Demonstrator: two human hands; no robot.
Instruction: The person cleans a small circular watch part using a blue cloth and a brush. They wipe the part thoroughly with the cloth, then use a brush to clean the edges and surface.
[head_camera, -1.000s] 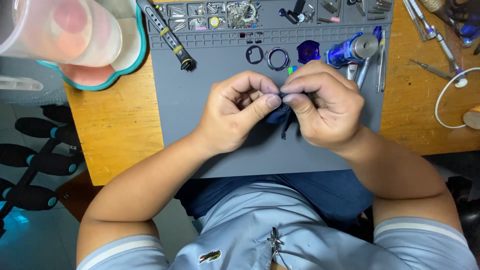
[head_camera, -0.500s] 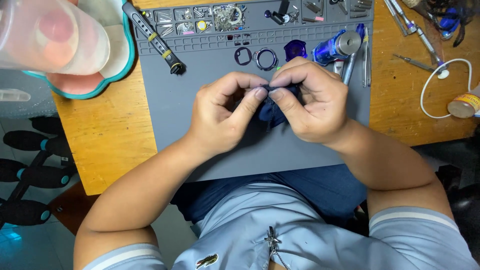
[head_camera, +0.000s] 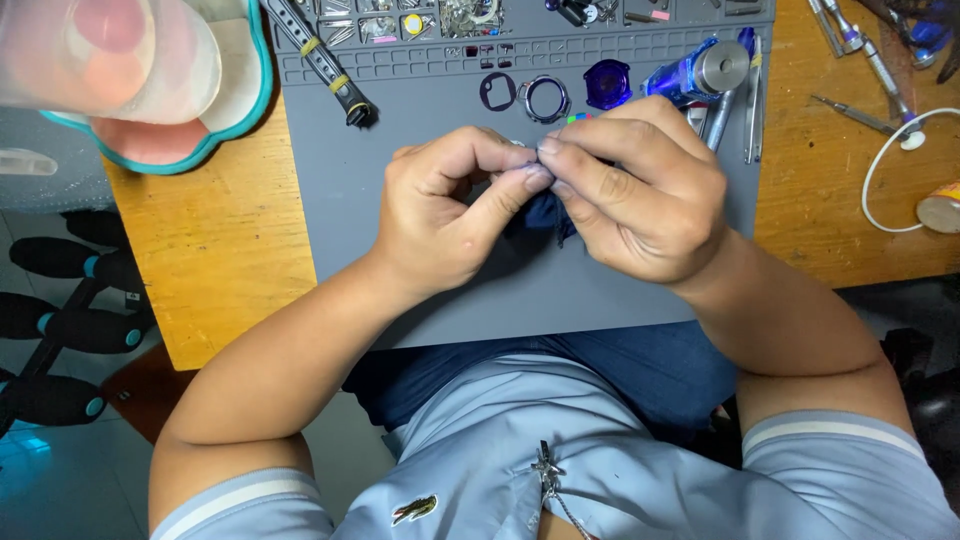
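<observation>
Fingers of left hand (head_camera: 450, 215) and right hand (head_camera: 640, 190) pinch dark blue part (head_camera: 545, 212) mid-mat (head_camera: 420, 130), edges well apart.

Two rings (head_camera: 523, 96) were laid on the mat (head_camera: 420, 290) just beyond the fingertips (head_camera: 535, 165). A strap (head_camera: 322, 60) was placed far to their left, tweezers (head_camera: 752, 85) to their right.

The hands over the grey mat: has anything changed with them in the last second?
Hardly. Both hands stay pinched together on the small dark blue part, the left hand and right hand meeting fingertip to fingertip as before. Nothing was picked up or let go. The view itself shifted a little, so the grey mat sits slightly differently in the picture. The rings and blue tool lie unmoved.
</observation>
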